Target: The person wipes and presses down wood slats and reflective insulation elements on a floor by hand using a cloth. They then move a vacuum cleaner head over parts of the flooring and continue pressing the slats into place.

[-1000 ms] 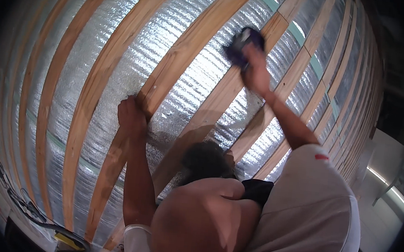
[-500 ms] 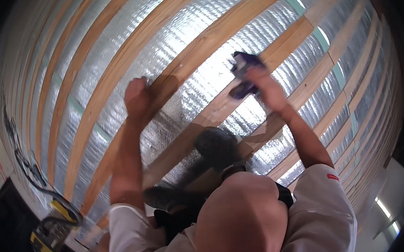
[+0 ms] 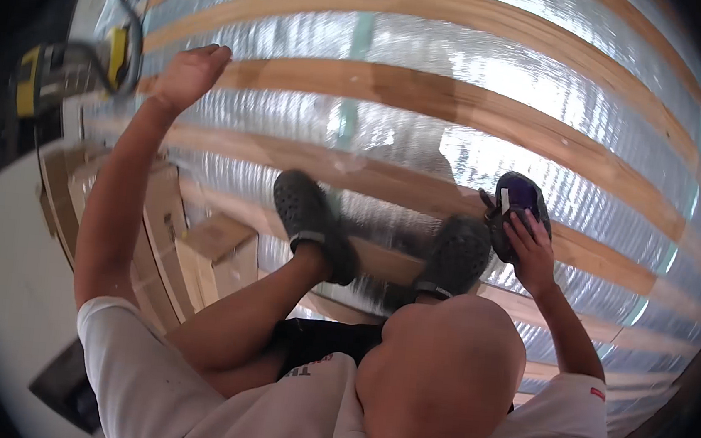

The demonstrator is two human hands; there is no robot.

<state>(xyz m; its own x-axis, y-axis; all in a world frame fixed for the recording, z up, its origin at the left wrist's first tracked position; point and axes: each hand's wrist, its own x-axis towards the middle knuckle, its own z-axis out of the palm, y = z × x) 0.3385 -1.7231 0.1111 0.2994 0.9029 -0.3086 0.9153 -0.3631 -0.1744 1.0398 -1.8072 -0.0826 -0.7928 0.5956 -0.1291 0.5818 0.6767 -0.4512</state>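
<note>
Many silver foil strips alternate with wooden battens; at right, a purple-and-black tool is held by the right hand; the left hand curls near one batten, contents indeterminable.

Bright around the middle, flaring white off the silver foil. Darkened by a soft-edged shadow across the wooden battens. Bowed strongly toward the rim, fading to black in the corners. Slightly blurred, apparently, at the left hand.
</note>
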